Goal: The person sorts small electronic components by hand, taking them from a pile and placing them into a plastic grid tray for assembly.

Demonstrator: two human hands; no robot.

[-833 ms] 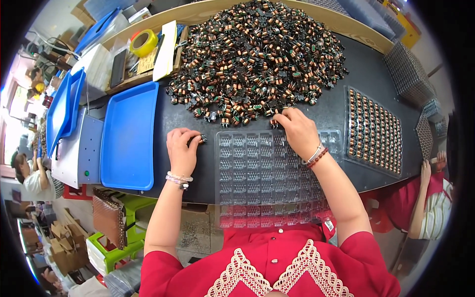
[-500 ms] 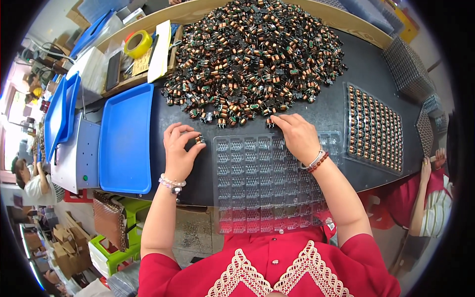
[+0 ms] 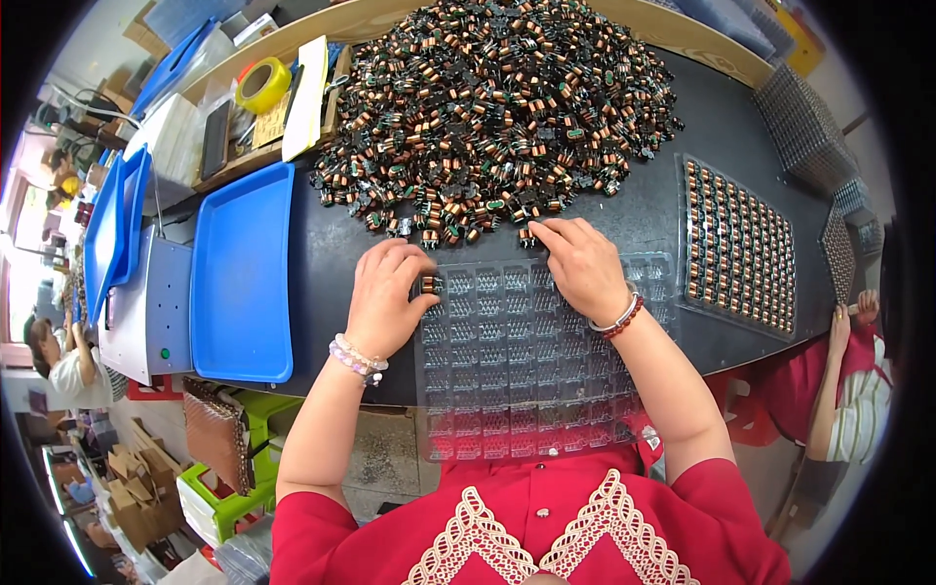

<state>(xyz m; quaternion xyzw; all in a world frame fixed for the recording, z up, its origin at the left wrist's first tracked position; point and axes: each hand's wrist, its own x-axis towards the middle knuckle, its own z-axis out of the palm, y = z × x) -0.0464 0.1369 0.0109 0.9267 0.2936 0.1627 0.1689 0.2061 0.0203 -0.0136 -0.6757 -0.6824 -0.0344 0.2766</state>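
Observation:
My left hand [image 3: 388,297] pinches a small copper-wound coil [image 3: 430,284] between thumb and fingers. That coil is over the top-left corner pocket of a clear plastic tray [image 3: 531,361] with rows of moulded pockets; whether it rests in the pocket I cannot tell. My right hand [image 3: 585,268] reaches over the tray's far edge, its fingertips closed at another coil [image 3: 527,236] on the near fringe of the pile. The big heap of copper and black coils [image 3: 497,117] fills the far middle of the table. The tray's near end overhangs the table edge, against my red top.
A filled tray of coils [image 3: 738,244] lies at the right, with stacked trays [image 3: 801,127] behind. A blue tray [image 3: 242,278] sits at the left. Yellow tape [image 3: 263,86] lies in a wooden box at the far left. Another person's hand [image 3: 866,304] shows at far right.
My left hand has moved right, carrying its coil from beside the clear tray to the tray's top-left corner. My right hand has shifted slightly left, still at a coil by the pile.

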